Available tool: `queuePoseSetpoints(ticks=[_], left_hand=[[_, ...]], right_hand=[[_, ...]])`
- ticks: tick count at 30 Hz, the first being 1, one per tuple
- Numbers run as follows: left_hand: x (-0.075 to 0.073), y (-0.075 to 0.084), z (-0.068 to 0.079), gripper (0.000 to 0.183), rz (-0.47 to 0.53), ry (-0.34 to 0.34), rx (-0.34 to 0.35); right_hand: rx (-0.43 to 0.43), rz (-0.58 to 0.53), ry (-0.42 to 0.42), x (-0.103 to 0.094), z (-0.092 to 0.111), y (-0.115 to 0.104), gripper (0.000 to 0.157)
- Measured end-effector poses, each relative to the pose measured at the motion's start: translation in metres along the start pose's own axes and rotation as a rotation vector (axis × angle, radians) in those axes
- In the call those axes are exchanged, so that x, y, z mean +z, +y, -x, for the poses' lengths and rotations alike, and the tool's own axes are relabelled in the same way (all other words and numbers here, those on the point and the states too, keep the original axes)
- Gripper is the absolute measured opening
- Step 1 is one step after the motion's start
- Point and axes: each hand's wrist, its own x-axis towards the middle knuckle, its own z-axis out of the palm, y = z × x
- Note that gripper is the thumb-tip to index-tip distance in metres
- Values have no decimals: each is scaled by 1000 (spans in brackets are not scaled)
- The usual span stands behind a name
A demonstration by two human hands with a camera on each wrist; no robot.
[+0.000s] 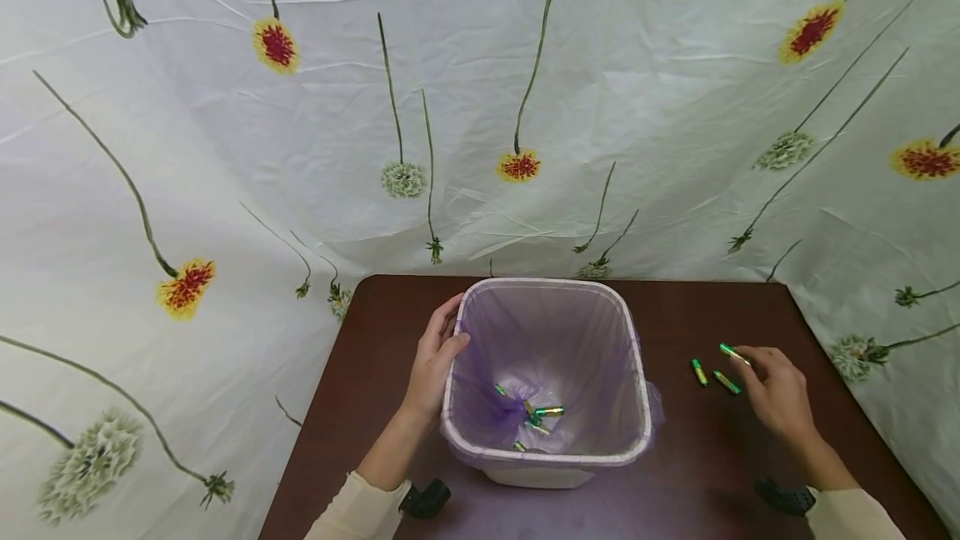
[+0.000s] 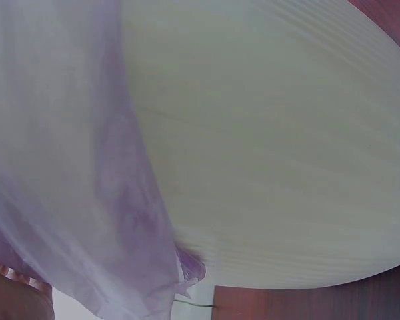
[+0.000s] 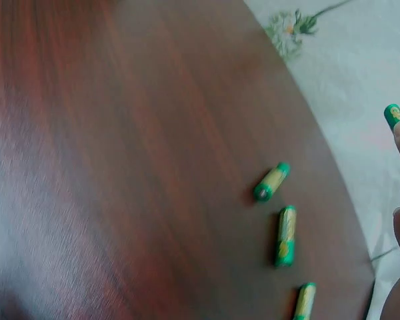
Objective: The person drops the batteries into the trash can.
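Note:
A white trash bin (image 1: pixel 525 473) lined with a thin purple bag (image 1: pixel 491 357) stands on the table, with several green-and-gold batteries (image 1: pixel 550 412) lying at its bottom. My left hand (image 1: pixel 433 369) holds the bin's left rim, thumb over the edge and fingers along the outside. In the left wrist view, its fingertips show against the bag's hanging edge (image 2: pixel 133 200). To the right of the bin, my right hand (image 1: pixel 776 386) pinches one battery (image 1: pixel 733 352) between thumb and fingers. Beneath it, three batteries (image 3: pixel 286 235) lie on the table in the right wrist view; the head view shows two.
The dark brown wooden table (image 1: pixel 697 315) reaches back to a white cloth (image 1: pixel 480 107) printed with flowers, which hangs behind and along both sides. A black wrist strap (image 1: pixel 783 496) sits at my right sleeve, another black device (image 1: pixel 426 498) at the left.

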Motion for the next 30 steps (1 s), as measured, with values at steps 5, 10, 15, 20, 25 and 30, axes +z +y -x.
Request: queuePoseSetpoints(ticks=[5, 10, 15, 20, 25, 30], left_hand=[[0, 0, 0, 57, 1, 0, 0], [0, 0, -1, 56, -6, -3, 4], [0, 0, -1, 56, -10, -7, 3], [0, 0, 0, 56, -4, -7, 1], [0, -1, 0, 56, 1, -5, -4], [0, -1, 0, 56, -2, -4, -1]], right_hand=[[-31, -51, 14, 0, -10, -11, 17], [-54, -84, 12, -1, -21, -22, 18], [-89, -87, -8, -2, -29, -31, 18], [-147, -80, -20, -4, -37, -42, 18], [-194, -94, -22, -7, -45, -53, 18], [-255, -128, -17, -10, -56, -64, 22]])
